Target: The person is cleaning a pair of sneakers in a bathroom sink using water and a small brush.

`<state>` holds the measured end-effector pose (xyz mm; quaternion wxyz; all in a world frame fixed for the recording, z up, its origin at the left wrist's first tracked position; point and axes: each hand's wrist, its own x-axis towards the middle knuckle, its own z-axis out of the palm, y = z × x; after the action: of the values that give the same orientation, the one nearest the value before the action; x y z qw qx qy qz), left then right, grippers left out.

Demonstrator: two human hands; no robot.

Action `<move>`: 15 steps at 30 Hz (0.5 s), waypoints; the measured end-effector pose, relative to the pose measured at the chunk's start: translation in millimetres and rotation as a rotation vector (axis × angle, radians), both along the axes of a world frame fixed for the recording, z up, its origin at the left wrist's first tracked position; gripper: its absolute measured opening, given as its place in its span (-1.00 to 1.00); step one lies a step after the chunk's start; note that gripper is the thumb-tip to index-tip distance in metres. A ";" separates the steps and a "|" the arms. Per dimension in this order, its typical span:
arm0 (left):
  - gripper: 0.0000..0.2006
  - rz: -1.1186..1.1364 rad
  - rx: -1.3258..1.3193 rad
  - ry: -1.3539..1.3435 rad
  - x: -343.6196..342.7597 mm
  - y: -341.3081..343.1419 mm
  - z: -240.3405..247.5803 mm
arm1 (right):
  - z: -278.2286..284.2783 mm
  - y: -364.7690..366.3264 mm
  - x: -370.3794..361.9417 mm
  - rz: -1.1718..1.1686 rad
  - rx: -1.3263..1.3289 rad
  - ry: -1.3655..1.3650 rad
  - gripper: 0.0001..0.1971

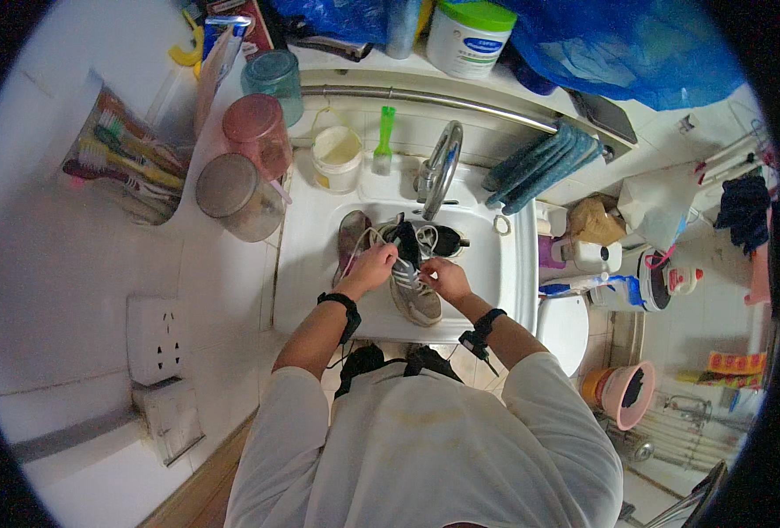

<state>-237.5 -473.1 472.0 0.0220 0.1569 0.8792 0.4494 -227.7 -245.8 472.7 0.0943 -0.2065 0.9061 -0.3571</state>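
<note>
A grey sneaker [418, 304] with pale stripes lies in the white sink [487, 304], its toe toward me and its dark opening away. Over its upper, my left hand [372, 267] is closed in a pinch on a pale shoelace [368, 238] that loops up beside it. My right hand [447, 280] pinches at the lacing on the sneaker's right side; what lies between those fingertips is too small to make out. To the left rests a second, brownish-grey shoe [352, 238]. A black object [448, 240] sits behind my right hand, partly hidden.
A curved metal faucet [443, 167] stands at the sink's back. Along that ledge are a white tub [336, 158] and a green-handled brush [384, 141]. A blue-grey towel [548, 167] hangs from a rail. Plastic cups [258, 136] line the left; bottles [682, 280] stand at the right.
</note>
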 end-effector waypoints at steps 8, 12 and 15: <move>-0.89 -0.207 0.054 -0.037 -26.7 31.5 5.5 | 17.2 14.1 30.8 -0.208 0.192 0.177 -0.88; -0.89 -0.255 0.067 0.025 -28.1 40.1 19.6 | 8.6 17.7 31.2 -0.391 0.056 0.170 -0.85; -0.89 -0.185 0.100 0.016 -26.4 30.9 15.1 | 6.7 15.5 28.6 -0.354 -0.128 0.109 -0.82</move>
<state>-263.8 -442.2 487.1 0.0483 0.2418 0.8376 0.4875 -199.1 -230.3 479.4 -0.0323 -0.0684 0.9076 -0.4131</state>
